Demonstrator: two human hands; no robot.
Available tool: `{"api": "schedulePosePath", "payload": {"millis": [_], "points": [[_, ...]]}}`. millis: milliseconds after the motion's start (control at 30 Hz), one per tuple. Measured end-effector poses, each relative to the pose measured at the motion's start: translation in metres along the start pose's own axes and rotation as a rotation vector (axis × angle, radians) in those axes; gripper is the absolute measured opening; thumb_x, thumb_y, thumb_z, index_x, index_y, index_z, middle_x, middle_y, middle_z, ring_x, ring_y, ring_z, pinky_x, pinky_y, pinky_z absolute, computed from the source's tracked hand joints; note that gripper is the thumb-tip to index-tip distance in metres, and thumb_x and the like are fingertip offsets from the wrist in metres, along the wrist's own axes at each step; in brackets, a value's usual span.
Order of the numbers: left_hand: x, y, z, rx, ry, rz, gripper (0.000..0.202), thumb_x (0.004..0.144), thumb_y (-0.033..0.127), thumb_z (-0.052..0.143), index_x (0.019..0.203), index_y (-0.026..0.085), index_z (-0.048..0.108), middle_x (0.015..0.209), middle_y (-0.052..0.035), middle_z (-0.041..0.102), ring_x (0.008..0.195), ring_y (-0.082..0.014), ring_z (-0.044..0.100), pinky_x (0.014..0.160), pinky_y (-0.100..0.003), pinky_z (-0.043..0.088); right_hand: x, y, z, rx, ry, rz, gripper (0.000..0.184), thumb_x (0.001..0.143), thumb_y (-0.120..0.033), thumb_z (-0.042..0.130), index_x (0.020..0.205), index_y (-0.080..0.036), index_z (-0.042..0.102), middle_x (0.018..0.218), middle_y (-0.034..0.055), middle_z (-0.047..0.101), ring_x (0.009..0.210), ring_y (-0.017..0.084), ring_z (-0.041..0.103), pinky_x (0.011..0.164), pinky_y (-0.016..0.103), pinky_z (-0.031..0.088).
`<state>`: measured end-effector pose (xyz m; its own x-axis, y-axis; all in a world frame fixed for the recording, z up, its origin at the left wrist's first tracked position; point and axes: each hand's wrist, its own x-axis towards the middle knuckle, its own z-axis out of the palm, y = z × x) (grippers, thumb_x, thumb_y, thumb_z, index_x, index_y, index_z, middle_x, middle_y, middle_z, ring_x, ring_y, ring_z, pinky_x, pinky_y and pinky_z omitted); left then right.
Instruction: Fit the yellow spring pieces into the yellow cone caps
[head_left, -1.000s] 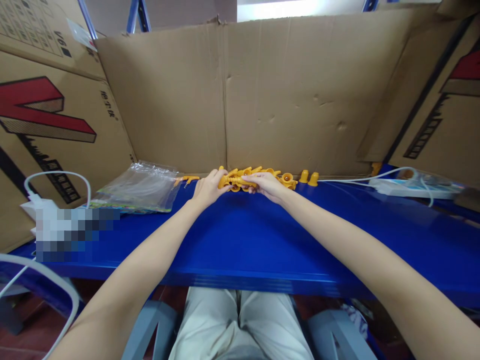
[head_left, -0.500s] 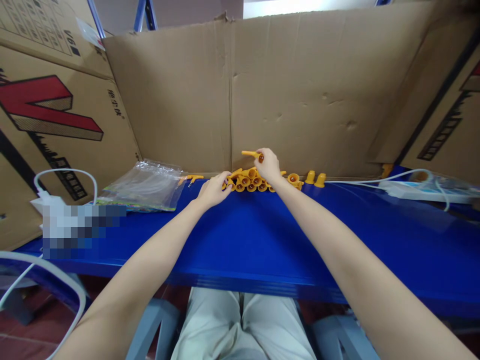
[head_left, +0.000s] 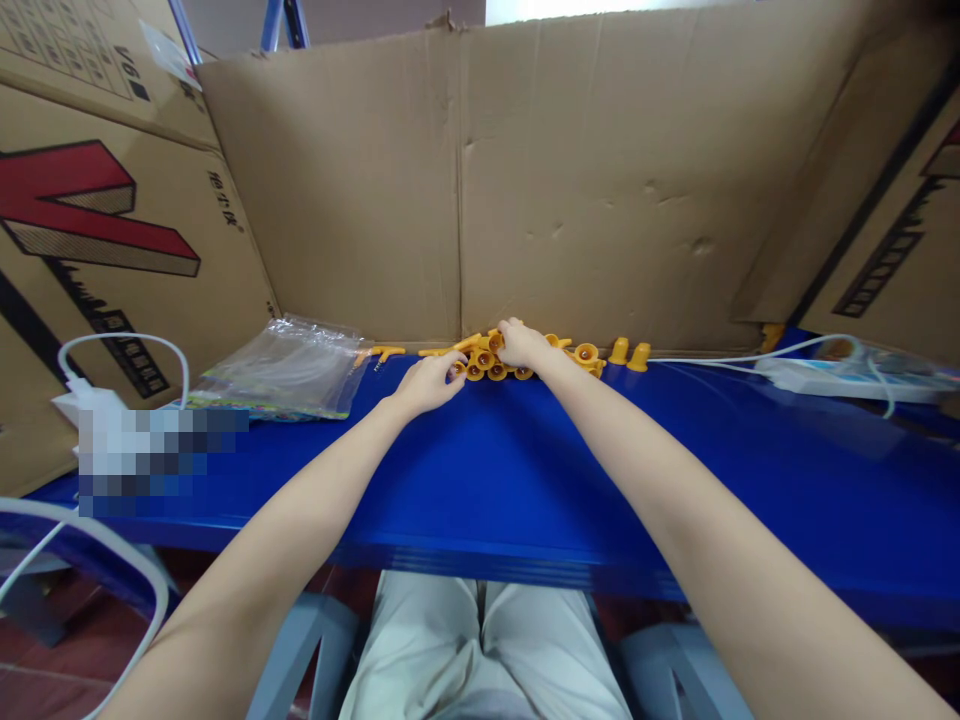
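A stacked pile of yellow plastic pieces (head_left: 496, 371), with open cup ends facing me and some stems showing, lies at the back of the blue table. At its left end my left hand (head_left: 429, 383) has its thumb and fingers curled around a yellow cup-ended piece (head_left: 457, 371). My right hand (head_left: 526, 345) is on top of the pile, its fingers closed on another yellow cup-ended piece (head_left: 495, 341); the hand hides part of the stack. Two yellow cups (head_left: 628, 354) stand upside down to the right of the pile.
Behind the pile stands a tall cardboard panel (head_left: 600, 180). Clear plastic bags (head_left: 289, 370) lie at left, near a small yellow branched piece (head_left: 386, 353). A white power strip (head_left: 817, 380) with cables is at right. The blue table (head_left: 480, 470) has its front edge before my legs.
My right hand has come down and slightly left with the yellow piece, from above the pile onto its top. My left hand stays at the left end.
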<state>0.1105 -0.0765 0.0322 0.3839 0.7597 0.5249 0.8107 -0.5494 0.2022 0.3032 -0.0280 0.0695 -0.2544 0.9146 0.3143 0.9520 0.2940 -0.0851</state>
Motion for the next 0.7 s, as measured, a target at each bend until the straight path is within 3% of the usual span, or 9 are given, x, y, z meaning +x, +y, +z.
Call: {"api": "schedulePosePath", "payload": {"millis": [133, 233, 333, 467, 600, 700], "points": [[0.0, -0.002, 0.001, -0.007, -0.007, 0.03, 0.026, 0.081, 0.026, 0.054, 0.104, 0.021, 0.064, 0.081, -0.002, 0.07, 0.071, -0.0159, 0.064, 0.069, -0.027, 0.046, 0.011, 0.004, -0.005, 0.063, -0.132, 0.028, 0.047, 0.081, -0.028, 0.06, 0.126, -0.017, 0.052, 0.133, 0.0183, 0.05, 0.118, 0.035, 0.053, 0.097, 0.049, 0.041], [0.0, -0.001, 0.001, -0.018, -0.021, 0.041, 0.024, 0.081, 0.025, 0.054, 0.101, 0.02, 0.065, 0.08, -0.0022, 0.07, 0.068, -0.0155, 0.063, 0.065, -0.026, 0.045, 0.025, 0.017, -0.014, 0.188, -0.172, -0.025, 0.058, 0.08, -0.038, 0.063, 0.133, -0.016, 0.049, 0.136, 0.0175, 0.051, 0.123, 0.033, 0.05, 0.101, 0.046, 0.04], [0.0, 0.001, 0.0, -0.032, -0.025, 0.04, 0.021, 0.081, 0.026, 0.053, 0.096, 0.02, 0.066, 0.078, -0.0027, 0.07, 0.067, -0.0154, 0.062, 0.063, -0.026, 0.043, 0.039, 0.048, -0.032, 0.272, -0.041, -0.045, 0.058, 0.08, -0.041, 0.064, 0.131, -0.015, 0.052, 0.137, 0.0158, 0.052, 0.127, 0.031, 0.047, 0.105, 0.042, 0.037], [0.0, 0.001, 0.0, -0.03, -0.028, 0.035, 0.021, 0.079, 0.025, 0.053, 0.093, 0.02, 0.067, 0.077, -0.0024, 0.07, 0.064, -0.0148, 0.06, 0.062, -0.026, 0.043, 0.039, 0.116, -0.055, 0.165, 0.108, 0.119, 0.061, 0.078, -0.042, 0.066, 0.131, -0.015, 0.053, 0.134, 0.0172, 0.053, 0.123, 0.032, 0.05, 0.102, 0.046, 0.039], [0.001, -0.001, 0.001, -0.031, -0.038, 0.035, 0.021, 0.078, 0.025, 0.053, 0.093, 0.02, 0.068, 0.076, -0.0021, 0.07, 0.065, -0.0148, 0.06, 0.063, -0.026, 0.043, 0.005, 0.182, -0.039, 0.036, 0.229, 0.463, 0.068, 0.077, -0.04, 0.065, 0.139, -0.019, 0.045, 0.141, 0.0212, 0.042, 0.124, 0.04, 0.045, 0.096, 0.06, 0.037], [0.001, -0.001, 0.001, -0.037, -0.044, 0.027, 0.02, 0.078, 0.024, 0.054, 0.091, 0.021, 0.068, 0.076, -0.0023, 0.07, 0.065, -0.0151, 0.061, 0.062, -0.026, 0.043, -0.025, 0.204, -0.008, 0.046, 0.295, 0.551, 0.068, 0.08, -0.039, 0.06, 0.142, -0.022, 0.04, 0.152, 0.0214, 0.026, 0.127, 0.042, 0.041, 0.093, 0.064, 0.038]]}}
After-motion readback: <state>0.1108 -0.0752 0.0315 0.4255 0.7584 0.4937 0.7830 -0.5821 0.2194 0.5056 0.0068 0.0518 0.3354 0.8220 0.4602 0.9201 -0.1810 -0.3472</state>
